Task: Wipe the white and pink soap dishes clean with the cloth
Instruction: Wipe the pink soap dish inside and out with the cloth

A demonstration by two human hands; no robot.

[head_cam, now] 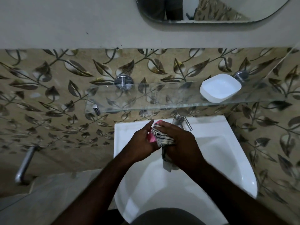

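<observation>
Over the back of the white sink, my left hand [142, 140] grips the pink soap dish [152, 139], of which only slivers show between my hands. My right hand [180, 140] presses a striped grey and white cloth [160, 135] against that dish, and the cloth's tail hangs down toward the basin. The white soap dish [220, 87] sits by itself on the right part of the glass shelf [129, 98], well above and to the right of both hands.
A white sink [227, 159] lies below my hands, with a chrome tap [181, 119] just behind my right hand. The glass shelf juts out over the sink's back edge. A mirror [211, 8] hangs above. A metal bar [25, 164] sticks out at the lower left.
</observation>
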